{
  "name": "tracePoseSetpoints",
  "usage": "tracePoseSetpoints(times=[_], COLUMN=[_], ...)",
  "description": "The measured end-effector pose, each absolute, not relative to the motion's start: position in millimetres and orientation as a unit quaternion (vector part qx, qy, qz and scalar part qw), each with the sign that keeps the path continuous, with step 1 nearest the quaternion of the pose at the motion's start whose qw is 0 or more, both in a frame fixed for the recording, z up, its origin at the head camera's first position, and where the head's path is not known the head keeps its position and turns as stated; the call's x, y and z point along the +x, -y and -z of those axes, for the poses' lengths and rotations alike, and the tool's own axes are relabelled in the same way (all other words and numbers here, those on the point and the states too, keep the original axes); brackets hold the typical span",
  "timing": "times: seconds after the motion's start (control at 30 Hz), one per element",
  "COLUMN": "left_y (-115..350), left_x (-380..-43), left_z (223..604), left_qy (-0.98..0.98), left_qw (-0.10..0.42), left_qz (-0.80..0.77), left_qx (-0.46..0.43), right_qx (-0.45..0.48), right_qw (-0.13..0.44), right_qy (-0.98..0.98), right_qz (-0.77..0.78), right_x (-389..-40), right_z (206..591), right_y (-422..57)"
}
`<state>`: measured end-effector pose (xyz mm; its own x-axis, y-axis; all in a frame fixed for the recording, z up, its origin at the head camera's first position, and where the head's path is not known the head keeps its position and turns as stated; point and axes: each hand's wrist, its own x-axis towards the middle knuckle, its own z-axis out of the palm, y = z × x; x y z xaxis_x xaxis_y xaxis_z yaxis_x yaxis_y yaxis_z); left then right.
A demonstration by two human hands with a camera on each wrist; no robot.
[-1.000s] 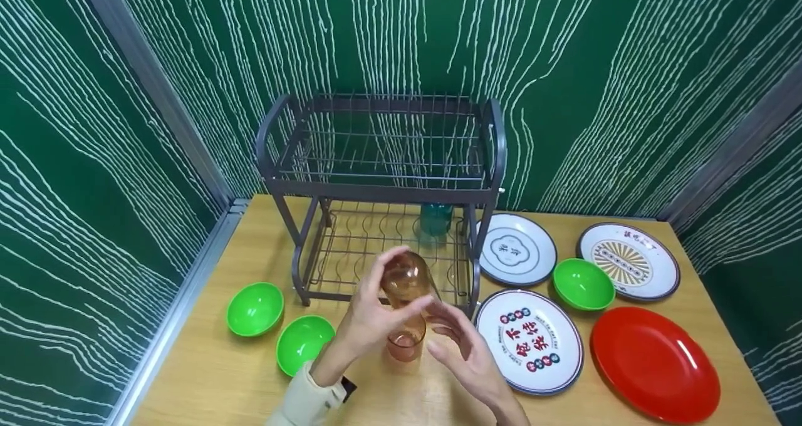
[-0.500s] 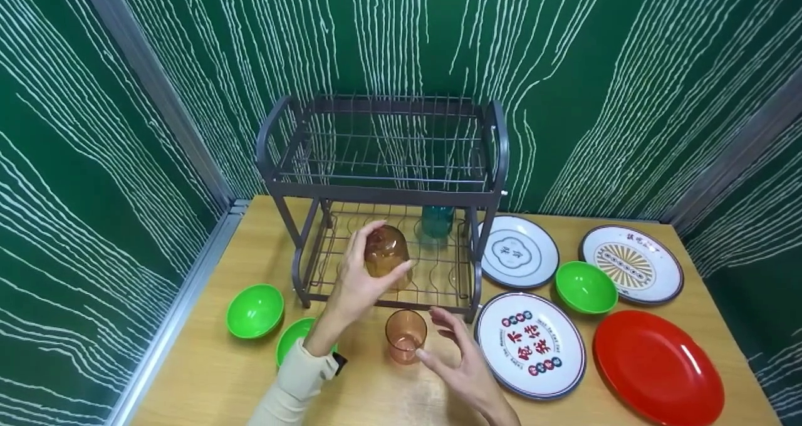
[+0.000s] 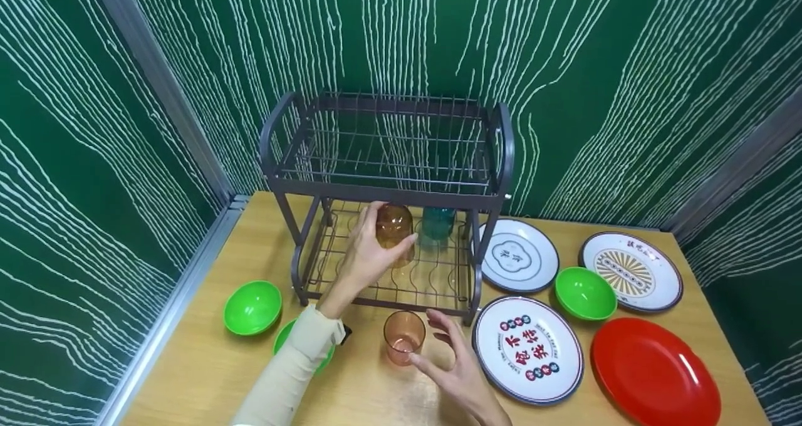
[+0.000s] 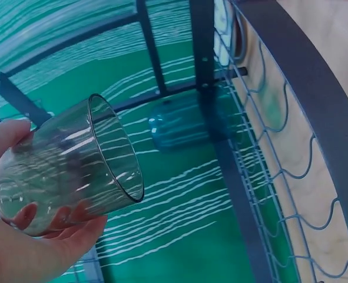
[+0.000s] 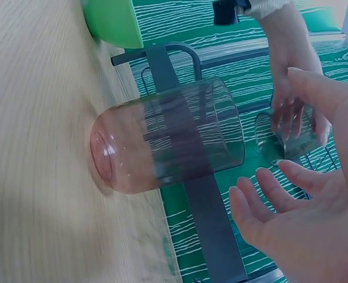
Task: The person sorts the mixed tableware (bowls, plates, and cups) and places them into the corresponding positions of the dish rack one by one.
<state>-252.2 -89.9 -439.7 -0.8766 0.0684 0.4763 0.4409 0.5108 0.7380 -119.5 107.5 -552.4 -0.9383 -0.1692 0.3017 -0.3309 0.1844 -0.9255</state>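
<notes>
My left hand grips an amber drinking glass by its side, with its mouth turned down, inside the lower level of a dark two-tier dish rack. The left wrist view shows the fingers and thumb around the clear glass, its rim apart from the wires. Farther back, a teal glass stands on the lower wire shelf. An orange-pink glass stands upright on the table before the rack. Beside it my right hand is spread in a loose curve; the right wrist view shows its fingers apart from the glass.
To the left sit two green bowls, one partly behind my left sleeve. On the right lie three patterned white plates, a third green bowl and a red oval plate. A green wall stands behind.
My left hand has lifted the amber glass away from above the orange-pink one and carried it forward into the rack's lower level. The right hand has stayed by the orange-pink glass.
</notes>
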Motion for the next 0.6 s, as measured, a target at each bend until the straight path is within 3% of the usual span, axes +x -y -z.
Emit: tracePoseSetpoints(times=[0.23,0.6], left_y=[87,80], left_x=[-278,-322], left_z=[451,470], left_qy=[0.857,0.83], left_qw=[0.169,0.201], left_qz=[0.466,0.498], left_qx=[-0.138,-0.148], right_qx=[0.159,0.179], right_qw=[0.062,0.062], right_qy=[0.769,0.783], right_qz=[-0.617,-0.592], right_x=[-119,-124], right_z=[554,556], right_y=[-107,-106])
